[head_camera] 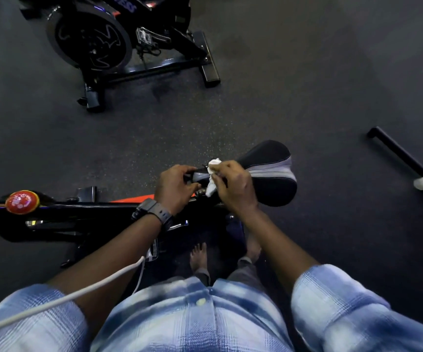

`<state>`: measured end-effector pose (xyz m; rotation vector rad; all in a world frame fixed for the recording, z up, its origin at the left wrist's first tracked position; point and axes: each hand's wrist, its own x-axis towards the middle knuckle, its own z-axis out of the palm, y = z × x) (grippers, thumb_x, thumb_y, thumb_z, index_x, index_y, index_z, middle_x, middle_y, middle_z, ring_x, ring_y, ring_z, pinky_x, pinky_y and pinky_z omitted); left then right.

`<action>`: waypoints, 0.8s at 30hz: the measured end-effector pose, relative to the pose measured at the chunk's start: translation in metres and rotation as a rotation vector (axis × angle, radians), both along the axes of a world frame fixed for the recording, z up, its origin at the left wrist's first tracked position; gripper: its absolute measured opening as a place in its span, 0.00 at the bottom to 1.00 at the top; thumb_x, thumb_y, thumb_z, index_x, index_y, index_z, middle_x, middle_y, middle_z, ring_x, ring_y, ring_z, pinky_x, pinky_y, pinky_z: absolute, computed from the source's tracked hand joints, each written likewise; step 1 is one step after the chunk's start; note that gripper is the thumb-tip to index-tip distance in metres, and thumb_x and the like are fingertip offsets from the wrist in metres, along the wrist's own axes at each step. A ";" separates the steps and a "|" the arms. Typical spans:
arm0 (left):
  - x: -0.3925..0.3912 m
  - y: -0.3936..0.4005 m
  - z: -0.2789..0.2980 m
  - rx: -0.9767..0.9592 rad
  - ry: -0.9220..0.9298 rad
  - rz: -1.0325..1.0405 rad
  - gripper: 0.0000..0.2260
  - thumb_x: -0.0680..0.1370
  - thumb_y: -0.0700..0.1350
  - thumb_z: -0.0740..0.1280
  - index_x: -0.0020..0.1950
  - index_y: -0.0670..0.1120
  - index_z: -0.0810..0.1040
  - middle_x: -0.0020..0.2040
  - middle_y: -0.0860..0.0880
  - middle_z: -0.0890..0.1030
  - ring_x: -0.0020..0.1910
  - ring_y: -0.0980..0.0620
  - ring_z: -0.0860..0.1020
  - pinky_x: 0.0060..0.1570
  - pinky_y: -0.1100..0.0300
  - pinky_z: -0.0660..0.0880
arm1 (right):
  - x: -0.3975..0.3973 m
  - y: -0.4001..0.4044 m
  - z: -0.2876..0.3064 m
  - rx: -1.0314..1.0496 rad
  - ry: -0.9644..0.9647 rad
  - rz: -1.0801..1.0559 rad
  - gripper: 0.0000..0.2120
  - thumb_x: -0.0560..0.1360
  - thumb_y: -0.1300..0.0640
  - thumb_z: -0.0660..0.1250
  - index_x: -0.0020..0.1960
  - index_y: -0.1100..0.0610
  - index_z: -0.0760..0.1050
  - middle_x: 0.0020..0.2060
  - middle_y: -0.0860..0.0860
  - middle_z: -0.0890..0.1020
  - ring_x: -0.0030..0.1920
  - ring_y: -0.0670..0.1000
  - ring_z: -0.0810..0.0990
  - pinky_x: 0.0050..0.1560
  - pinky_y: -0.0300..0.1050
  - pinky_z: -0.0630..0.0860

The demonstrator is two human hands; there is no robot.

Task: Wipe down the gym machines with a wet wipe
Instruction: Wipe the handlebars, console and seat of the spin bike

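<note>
Probably a gym: exercise bikes [119, 47], rubber floor [306, 85].

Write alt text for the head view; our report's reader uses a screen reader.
A right hand presses a white wet wipe on a bike saddle while the left hand grips its nose. Another exercise bike stands beyond.

Blue-and-white plaid shirt [192, 313] with sleeves [345, 301] rolled above the elbows. Dark grey watch [152, 212] with chunky strap on left wrist. Grey trousers [243, 273], bare feet [199, 255]. White cable [60, 299] across left arm.
</note>
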<state>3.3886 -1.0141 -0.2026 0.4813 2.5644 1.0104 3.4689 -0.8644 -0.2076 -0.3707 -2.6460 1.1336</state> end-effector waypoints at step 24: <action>0.004 -0.007 0.007 0.057 0.034 -0.174 0.23 0.69 0.38 0.70 0.65 0.41 0.75 0.58 0.44 0.80 0.58 0.48 0.79 0.60 0.63 0.70 | -0.021 -0.033 0.002 0.084 -0.033 0.248 0.11 0.69 0.58 0.64 0.47 0.60 0.82 0.45 0.58 0.81 0.46 0.60 0.81 0.44 0.48 0.79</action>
